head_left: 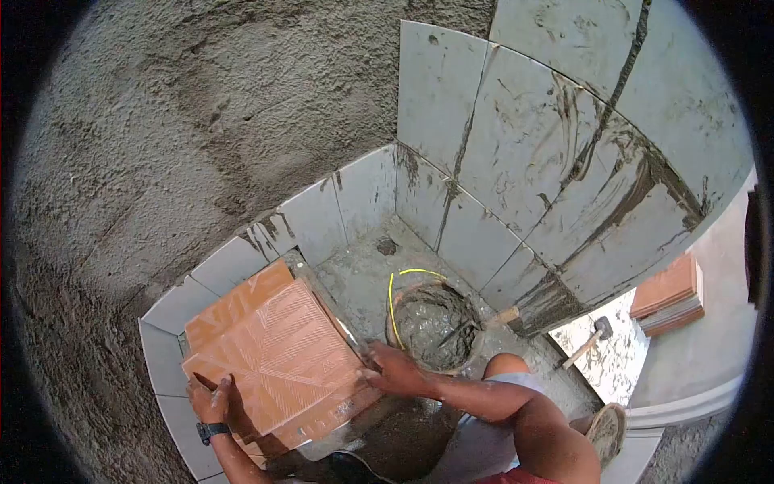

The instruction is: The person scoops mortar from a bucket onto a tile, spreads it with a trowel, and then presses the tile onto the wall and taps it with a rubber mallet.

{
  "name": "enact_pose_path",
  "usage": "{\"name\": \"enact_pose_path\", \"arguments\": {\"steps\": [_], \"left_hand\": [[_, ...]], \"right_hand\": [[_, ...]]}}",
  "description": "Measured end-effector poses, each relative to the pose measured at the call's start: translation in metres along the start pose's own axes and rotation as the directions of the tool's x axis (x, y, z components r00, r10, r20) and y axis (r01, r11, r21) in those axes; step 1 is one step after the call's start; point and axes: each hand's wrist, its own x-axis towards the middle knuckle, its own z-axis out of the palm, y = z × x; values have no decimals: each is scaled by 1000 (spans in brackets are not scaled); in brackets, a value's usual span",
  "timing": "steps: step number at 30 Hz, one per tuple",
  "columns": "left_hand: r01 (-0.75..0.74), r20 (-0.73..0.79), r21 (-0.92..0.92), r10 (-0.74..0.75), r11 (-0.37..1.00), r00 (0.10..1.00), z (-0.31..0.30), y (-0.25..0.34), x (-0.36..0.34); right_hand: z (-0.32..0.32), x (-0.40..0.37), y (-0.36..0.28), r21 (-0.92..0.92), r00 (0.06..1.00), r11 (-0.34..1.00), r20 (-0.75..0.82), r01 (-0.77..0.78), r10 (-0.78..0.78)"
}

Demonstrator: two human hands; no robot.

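Note:
A large tile (pixel 278 355) lies with its ribbed orange back facing up, on top of more orange-backed tiles (pixel 242 302). My left hand (pixel 211 399), with a dark watch on the wrist, grips its left edge, thumb on top. On the opposite edge, my right hand (pixel 397 369) has its fingers curled at the tile's right corner; its fingertips are partly hidden. Just beyond my right hand stands a bucket (pixel 476 355) of wet grey mortar (pixel 423 319). A tool with a wooden handle (pixel 504 316) rests in it, its working end sunk in the mortar.
Smeared grey tiles (pixel 516 129) cover the right wall, and rough plaster (pixel 161 161) the left one. A low tile row (pixel 310 214) runs along its base. At right are a black-headed mallet (pixel 601 327), stacked tiles (pixel 669 294) and another bucket (pixel 609 427). A yellow strip (pixel 393 310) curves by the mortar.

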Motion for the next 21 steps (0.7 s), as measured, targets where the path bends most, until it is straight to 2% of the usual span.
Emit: {"name": "enact_pose_path", "arguments": {"steps": [2, 4, 6, 7, 8, 9, 11, 13, 14, 16, 18, 19, 21], "left_hand": [[10, -31, -39, -11, 999, 999, 7, -8, -3], [-121, -13, -184, 121, 975, 993, 13, -7, -2], [-211, -27, -280, 212, 937, 977, 1, -19, -4], [-89, -63, -208, 78, 974, 995, -5, -6, -12], [-64, -83, -60, 58, 996, 995, 7, -22, -4], [-35, -94, -65, 29, 997, 995, 8, -26, -3], [0, -111, -76, -9, 997, 994, 4, -19, -5], [95, -102, 75, -88, 993, 991, -3, -6, -8], [87, -96, 73, -80, 993, 992, -5, -4, -9], [264, -14, -26, -265, 964, 964, -6, -1, -8], [282, -27, -78, -285, 956, 958, -6, 1, -8], [314, -51, -129, -322, 941, 945, -7, 0, -9], [316, -65, -99, -323, 944, 944, -6, -2, -9]], "right_hand": [[1, 4, -2, -59, 999, 998, 50, 2, 1], [21, 13, 7, -110, 991, 985, 4, -135, 136], [14, 29, 6, -147, 919, 954, 264, -263, 294], [14, 24, 3, -92, 957, 972, 179, -214, 228], [13, 20, -1, -37, 983, 985, 79, -166, 169], [15, 19, 0, -24, 983, 991, 120, -135, 137], [17, 18, 3, 38, 998, 998, -44, -44, 46], [18, 19, -1, 37, 998, 999, -67, -8, 11], [18, 18, -1, 35, 994, 999, -105, 13, -9], [25, 16, 5, 66, 993, 997, -112, -29, 37], [34, 16, 5, 105, 991, 992, -112, -68, 79], [40, 17, 2, 124, 977, 986, -164, -113, 133], [42, 19, -4, 143, 958, 977, -218, -159, 188]]}}
